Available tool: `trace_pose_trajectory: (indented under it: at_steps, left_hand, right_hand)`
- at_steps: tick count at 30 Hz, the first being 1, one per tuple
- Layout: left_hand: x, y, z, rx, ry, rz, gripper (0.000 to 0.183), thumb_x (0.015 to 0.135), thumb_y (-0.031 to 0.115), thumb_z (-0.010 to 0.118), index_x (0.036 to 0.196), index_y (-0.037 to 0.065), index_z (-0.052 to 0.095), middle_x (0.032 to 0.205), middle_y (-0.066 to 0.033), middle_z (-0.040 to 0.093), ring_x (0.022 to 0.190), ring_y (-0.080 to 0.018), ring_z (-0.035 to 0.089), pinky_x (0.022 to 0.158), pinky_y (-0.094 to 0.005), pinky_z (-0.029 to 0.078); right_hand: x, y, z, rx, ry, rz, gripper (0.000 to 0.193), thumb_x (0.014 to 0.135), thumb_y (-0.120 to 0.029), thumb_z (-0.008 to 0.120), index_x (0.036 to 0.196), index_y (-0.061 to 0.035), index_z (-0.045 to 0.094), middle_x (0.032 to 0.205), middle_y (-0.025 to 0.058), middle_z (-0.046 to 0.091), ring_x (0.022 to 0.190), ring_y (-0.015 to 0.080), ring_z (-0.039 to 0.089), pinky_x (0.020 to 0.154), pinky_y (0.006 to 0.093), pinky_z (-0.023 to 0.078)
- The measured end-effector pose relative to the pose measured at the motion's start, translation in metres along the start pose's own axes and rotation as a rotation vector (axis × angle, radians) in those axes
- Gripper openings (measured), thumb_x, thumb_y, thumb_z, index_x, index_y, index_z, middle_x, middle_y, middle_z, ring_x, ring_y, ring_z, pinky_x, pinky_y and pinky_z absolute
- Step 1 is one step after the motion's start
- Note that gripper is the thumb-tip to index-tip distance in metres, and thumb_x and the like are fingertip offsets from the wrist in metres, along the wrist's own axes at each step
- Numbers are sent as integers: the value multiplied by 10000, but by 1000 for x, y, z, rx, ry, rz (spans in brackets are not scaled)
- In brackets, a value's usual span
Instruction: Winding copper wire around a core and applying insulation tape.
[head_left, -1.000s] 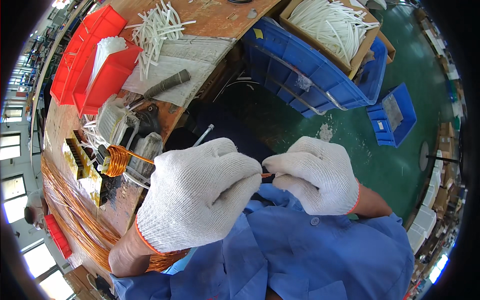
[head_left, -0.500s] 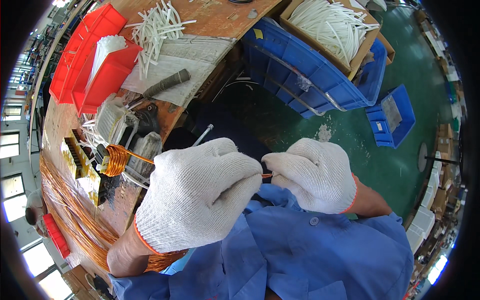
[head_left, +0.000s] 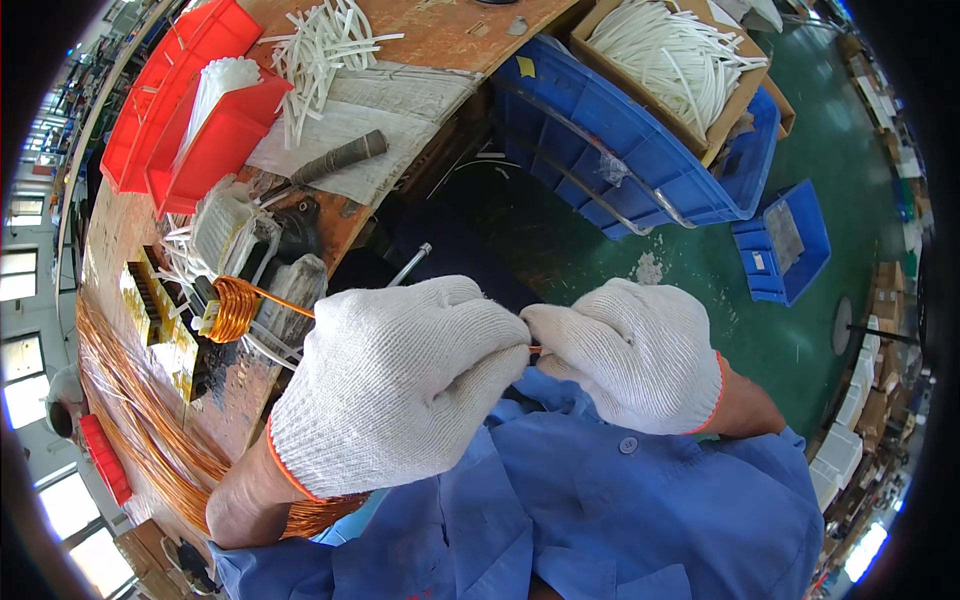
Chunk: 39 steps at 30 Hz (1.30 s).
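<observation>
In white knit gloves with orange cuffs, my left hand (head_left: 400, 385) and my right hand (head_left: 635, 355) nearly touch in front of my blue shirt. Both are closed in a pinch on one copper wire (head_left: 535, 350), of which only a short piece shows between them. From a coil of copper wire (head_left: 236, 310) on the bench's near edge, a strand runs up to the back of my left hand and goes out of sight behind it. The coil sits on a yellow and black former (head_left: 205, 312). My fingertips are mostly hidden by the gloves.
Red bins (head_left: 215, 130), white tube pieces (head_left: 325, 50) and a dark-handled tool (head_left: 340, 158) lie on the wooden bench (head_left: 440, 35). Long copper wires (head_left: 140, 410) spread along its left. Right of it stand a blue crate (head_left: 590, 120) with a carton (head_left: 745, 95) and a smaller blue bin (head_left: 785, 240).
The two gloved hands have drawn slightly closer, so less wire shows between them. The pinch stays the same, and the view has shifted a little.
</observation>
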<state>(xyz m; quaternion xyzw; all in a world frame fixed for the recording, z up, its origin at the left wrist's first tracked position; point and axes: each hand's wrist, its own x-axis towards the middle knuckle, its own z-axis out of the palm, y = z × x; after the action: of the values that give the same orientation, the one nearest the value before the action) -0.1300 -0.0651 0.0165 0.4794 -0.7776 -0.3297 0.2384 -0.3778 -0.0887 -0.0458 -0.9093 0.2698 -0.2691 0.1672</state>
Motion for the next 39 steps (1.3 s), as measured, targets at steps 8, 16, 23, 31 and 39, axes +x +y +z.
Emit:
trace_pose_trajectory:
  at_steps: [8,16,23,31,39]
  left_hand:
    - [2,3,-4,21,-14,-7,94,853,52,824,933,2,820,843,-134,775,726,-287,748,652,-365,590]
    - [-1,0,2,27,26,-5,78,848,42,823,910,-5,816,831,-134,774,729,-284,748,652,-365,590]
    - [-4,-2,-2,-28,-29,-124,209,887,109,876,1048,4,794,838,-127,784,753,-269,789,695,-344,608]
    - [-8,-8,-2,-60,11,-120,459,914,128,886,1304,-19,693,799,-112,783,742,-217,803,721,-312,613]
    - [-38,-29,-51,577,-55,82,371,779,66,855,1139,123,784,866,-70,662,835,-292,686,780,-415,552]
  right_hand:
    - [1,-1,-1,170,74,89,345,883,-280,880,1192,-169,772,801,44,667,673,249,689,542,393,524]
    - [1,-3,0,-65,-12,19,413,871,-340,878,1235,-171,781,772,32,654,645,220,677,514,382,520]
    - [9,2,-4,-172,4,-96,477,874,-334,876,1268,-88,771,773,28,648,626,201,655,504,354,515]
    - [24,-1,4,-87,-10,-148,361,853,-190,854,1177,-62,763,744,42,607,627,220,656,501,365,505]
    - [19,4,11,151,-7,-26,343,841,-59,890,1152,-47,745,903,119,745,697,293,726,579,396,554]
